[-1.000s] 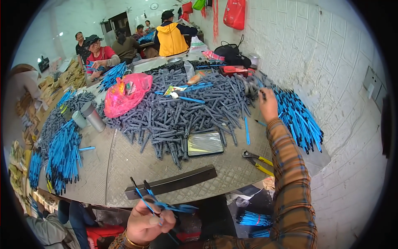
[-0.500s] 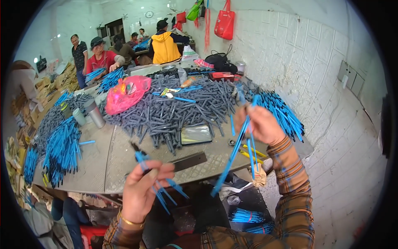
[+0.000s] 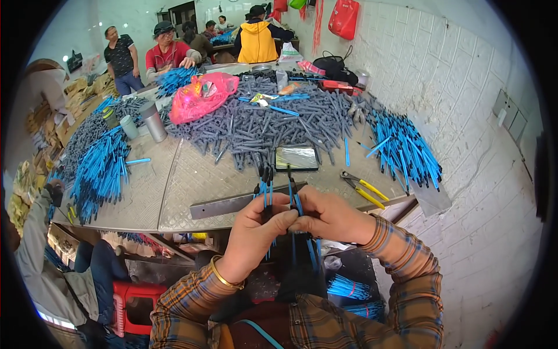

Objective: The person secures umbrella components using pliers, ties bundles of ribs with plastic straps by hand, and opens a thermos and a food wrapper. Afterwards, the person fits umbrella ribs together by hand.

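Observation:
My left hand (image 3: pixel 253 230) and my right hand (image 3: pixel 332 216) meet in front of the table's near edge, thumbs close together. Several thin blue rods with black tips (image 3: pixel 265 192) stand upright in my left fingers, their lower ends hanging beneath the hand. More blue rods (image 3: pixel 298 203) are pinched in my right fingers, right beside the first group. Where the two bunches come together, fingers hide the detail. Just beyond my hands lies a flat metal bar (image 3: pixel 224 206). A shallow black-rimmed tray (image 3: pixel 296 157) sits behind it.
Grey tubular parts (image 3: pixel 250 125) are heaped across the table, with a pink plastic bag (image 3: pixel 200 98) on top. Blue rods are piled at right (image 3: pixel 404 148) and left (image 3: pixel 99 171). Yellow-handled pliers (image 3: pixel 366 189) lie near the right edge. Co-workers sit and stand beyond; a red stool (image 3: pixel 133 305) is lower left.
Both hands have come together; the right hand moved left and down with its rods, now beside the left hand's bunch. The whole view has shifted, and the pliers show more fully.

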`<state>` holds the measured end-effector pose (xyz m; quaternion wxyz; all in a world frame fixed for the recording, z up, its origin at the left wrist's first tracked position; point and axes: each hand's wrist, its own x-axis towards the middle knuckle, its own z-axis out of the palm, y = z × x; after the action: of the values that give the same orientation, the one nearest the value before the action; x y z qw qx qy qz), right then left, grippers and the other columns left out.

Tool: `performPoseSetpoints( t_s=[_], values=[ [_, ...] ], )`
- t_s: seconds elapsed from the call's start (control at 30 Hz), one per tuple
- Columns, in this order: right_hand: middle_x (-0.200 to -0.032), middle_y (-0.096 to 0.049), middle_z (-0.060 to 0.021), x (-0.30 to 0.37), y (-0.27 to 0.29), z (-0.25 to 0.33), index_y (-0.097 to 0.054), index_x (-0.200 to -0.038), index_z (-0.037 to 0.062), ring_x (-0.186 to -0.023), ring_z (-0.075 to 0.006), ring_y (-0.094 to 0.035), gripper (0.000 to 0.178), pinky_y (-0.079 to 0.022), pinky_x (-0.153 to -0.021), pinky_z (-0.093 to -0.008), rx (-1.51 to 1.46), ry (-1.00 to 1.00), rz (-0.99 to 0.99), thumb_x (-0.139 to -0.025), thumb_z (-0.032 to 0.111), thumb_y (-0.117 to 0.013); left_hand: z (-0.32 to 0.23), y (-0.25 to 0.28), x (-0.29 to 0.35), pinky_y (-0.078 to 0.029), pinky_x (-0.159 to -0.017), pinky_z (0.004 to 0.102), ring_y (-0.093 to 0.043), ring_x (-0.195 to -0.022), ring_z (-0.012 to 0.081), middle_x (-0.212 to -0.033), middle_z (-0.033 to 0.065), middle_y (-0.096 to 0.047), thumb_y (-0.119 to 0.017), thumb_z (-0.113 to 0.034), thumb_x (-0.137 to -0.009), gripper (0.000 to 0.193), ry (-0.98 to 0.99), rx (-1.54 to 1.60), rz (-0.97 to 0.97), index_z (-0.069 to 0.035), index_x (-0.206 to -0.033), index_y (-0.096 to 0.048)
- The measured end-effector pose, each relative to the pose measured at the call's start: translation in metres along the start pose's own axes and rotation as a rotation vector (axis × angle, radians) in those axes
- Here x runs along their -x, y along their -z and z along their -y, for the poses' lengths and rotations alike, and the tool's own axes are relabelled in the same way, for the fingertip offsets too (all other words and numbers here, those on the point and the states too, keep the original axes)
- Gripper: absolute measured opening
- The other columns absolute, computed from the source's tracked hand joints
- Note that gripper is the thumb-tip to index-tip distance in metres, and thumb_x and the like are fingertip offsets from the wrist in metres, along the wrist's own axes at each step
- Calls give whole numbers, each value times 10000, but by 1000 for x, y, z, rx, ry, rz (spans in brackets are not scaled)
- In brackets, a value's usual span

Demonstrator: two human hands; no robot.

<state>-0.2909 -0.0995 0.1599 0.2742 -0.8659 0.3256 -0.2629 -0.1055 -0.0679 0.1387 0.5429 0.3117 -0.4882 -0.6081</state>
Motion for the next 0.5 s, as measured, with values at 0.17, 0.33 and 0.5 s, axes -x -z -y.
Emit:
performPoseSetpoints(
  t_s=[0.17, 0.33, 0.5],
  values=[
    [-705, -607, -84, 14, 1, 9, -326, -1207, 37, -580, -160, -603, 464, -453, -526, -289, -87, -129, 63, -855, 169, -598, 2, -13, 2, -456, -690, 199, -551, -797, 50, -872, -6, -602, -621, -36, -838, 172, -42, -45, 11, -20, -1002, -569],
    [-686, -608, -60, 21, 2, 5, -77, -1392, 62, -574, -137, -599, 722, -453, -519, -267, -197, -215, 133, -869, 134, -570, -2, -14, 1, -460, -717, 201, -559, -826, 53, -889, -4, -603, -614, -18, -835, 170, 76, -76, 91, -20, -998, -567],
    [-657, -584, -28, 24, 13, 5, 51, -1437, 93, -557, -92, -569, 827, -446, -517, -245, -340, -334, 263, -871, 88, -552, 13, -11, -1, -462, -709, 197, -568, -816, 60, -890, 4, -605, -605, -27, -844, 181, 74, -137, 123, -24, -1018, -553]
  ],
)
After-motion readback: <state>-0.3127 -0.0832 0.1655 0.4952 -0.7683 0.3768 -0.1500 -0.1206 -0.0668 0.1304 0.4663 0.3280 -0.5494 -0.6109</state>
